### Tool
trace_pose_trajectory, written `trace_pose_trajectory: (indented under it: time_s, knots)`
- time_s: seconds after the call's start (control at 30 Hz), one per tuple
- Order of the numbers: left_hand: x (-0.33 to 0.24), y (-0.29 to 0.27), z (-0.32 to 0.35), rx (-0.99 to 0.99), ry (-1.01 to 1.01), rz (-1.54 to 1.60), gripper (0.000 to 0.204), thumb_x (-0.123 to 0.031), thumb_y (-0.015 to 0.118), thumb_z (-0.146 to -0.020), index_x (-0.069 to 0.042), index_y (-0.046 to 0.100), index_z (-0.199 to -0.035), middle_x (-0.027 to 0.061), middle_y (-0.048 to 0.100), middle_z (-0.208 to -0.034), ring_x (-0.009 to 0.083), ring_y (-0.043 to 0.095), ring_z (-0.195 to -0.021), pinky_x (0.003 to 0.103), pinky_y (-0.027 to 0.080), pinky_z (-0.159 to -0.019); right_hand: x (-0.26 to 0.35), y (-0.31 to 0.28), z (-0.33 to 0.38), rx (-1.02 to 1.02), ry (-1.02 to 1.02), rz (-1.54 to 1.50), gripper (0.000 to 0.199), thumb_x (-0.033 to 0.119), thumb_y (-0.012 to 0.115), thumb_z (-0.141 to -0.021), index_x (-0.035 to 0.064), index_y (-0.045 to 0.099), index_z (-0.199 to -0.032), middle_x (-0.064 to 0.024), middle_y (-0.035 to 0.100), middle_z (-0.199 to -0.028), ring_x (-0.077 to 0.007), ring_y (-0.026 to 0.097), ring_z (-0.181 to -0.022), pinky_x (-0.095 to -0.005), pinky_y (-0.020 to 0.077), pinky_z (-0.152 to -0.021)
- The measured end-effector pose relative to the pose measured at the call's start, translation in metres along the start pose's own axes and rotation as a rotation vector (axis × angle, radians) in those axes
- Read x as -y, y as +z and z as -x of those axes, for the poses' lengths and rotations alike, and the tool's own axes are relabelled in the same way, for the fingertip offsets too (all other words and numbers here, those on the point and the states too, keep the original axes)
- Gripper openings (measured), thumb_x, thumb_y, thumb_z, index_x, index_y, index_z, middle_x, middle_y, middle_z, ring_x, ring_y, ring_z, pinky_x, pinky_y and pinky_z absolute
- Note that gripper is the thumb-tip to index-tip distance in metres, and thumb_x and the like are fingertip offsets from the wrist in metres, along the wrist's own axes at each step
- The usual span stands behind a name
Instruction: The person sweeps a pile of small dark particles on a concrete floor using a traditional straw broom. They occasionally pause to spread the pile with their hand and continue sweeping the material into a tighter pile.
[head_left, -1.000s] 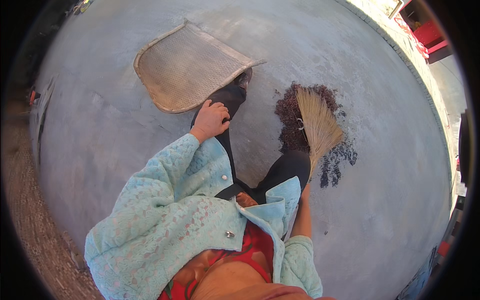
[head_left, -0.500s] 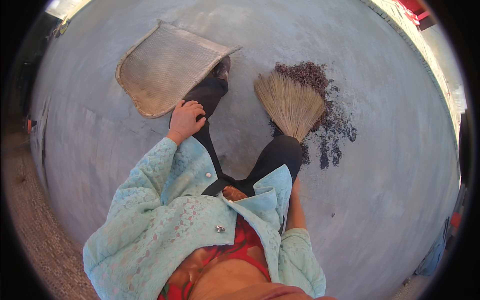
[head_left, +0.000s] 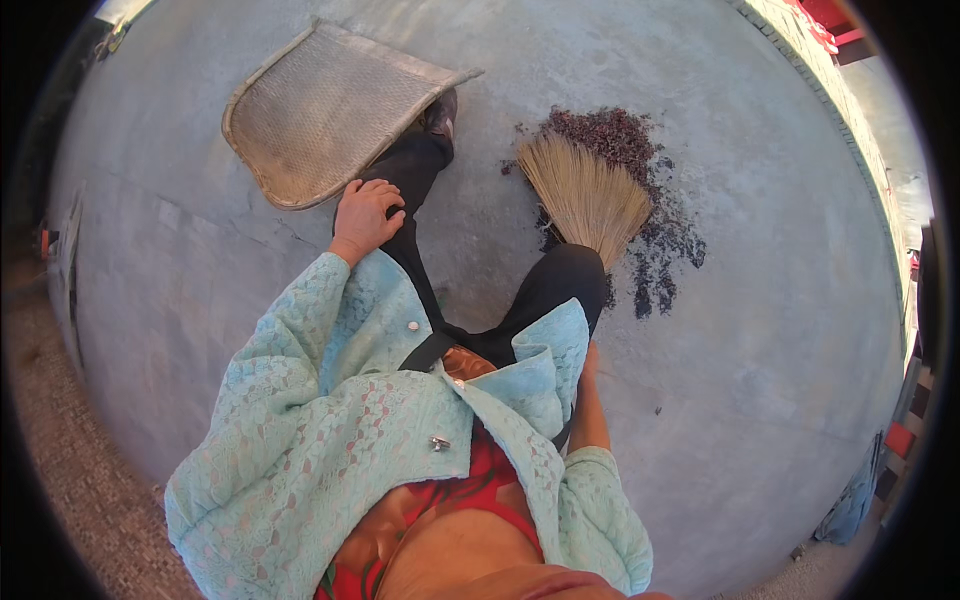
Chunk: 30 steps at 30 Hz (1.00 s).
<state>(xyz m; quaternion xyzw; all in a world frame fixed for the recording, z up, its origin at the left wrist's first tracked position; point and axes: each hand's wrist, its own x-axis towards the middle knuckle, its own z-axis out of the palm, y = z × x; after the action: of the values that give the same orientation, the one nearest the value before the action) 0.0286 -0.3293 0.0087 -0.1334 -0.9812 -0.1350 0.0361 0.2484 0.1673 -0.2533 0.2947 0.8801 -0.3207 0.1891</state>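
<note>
Fanning wider now (and farther left), the broom point(head_left: 588, 195)

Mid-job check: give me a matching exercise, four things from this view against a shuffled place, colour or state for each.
1. Broom
2. Woven tray
3. Left hand
4. Loose heap

A. Resting on the black trousers
B. Reddish-brown and black
C. Bristles fanned out, right of centre
D. Upper left of the view, with a curved rim

Pairs: 1-C, 2-D, 3-A, 4-B
</note>
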Motion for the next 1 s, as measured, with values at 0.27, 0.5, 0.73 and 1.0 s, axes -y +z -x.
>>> trace_pose_trajectory:
  time_s: [0.27,0.5,0.73,1.0]
  knots:
    - [0.009,0.006,0.008,-0.054,-0.017,0.022,0.015,-0.024,0.067,-0.073,-0.013,0.069,-0.083,-0.0008,0.065,-0.101,0.0163,0.053,-0.110,0.043,0.033,-0.099,0.079,-0.072,0.080,-0.139,-0.060,-0.160,0.024,0.022,0.064,-0.077,-0.0001,0.057,-0.083,-0.0126,0.060,-0.070,-0.0246,0.057,-0.064,-0.0388,0.0459,-0.061]
    - [0.011,0.010,0.005,-0.129,0.017,0.099,0.015,-0.025,0.065,-0.075,-0.012,0.069,-0.083,-0.0003,0.065,-0.096,0.0154,0.055,-0.106,0.042,0.033,-0.099,0.119,-0.112,0.094,-0.071,0.062,-0.583,0.023,0.015,0.067,-0.075,0.0027,0.054,-0.090,-0.0023,0.057,-0.074,-0.0111,0.053,-0.061,-0.0275,0.0441,-0.054]
    - [0.011,0.011,0.003,-0.144,-0.044,0.209,0.014,-0.022,0.066,-0.074,-0.012,0.069,-0.082,-0.0004,0.066,-0.098,0.0156,0.056,-0.106,0.040,0.035,-0.098,0.175,-0.147,0.056,-0.120,-0.094,-0.831,0.023,0.008,0.065,-0.076,0.0040,0.050,-0.093,-0.0047,0.056,-0.071,-0.0139,0.055,-0.052,-0.0277,0.0474,-0.047]
    - [0.000,-0.009,0.001,-0.072,-0.060,0.134,0.012,-0.018,0.066,-0.072,-0.011,0.067,-0.082,0.0015,0.066,-0.100,0.0182,0.057,-0.104,0.038,0.037,-0.097,0.191,-0.064,-0.012,-0.124,-0.204,-0.744,0.033,0.011,0.065,-0.076,0.0029,0.050,-0.103,-0.0069,0.060,-0.080,-0.0195,0.061,-0.064,-0.0308,0.0498,-0.057]
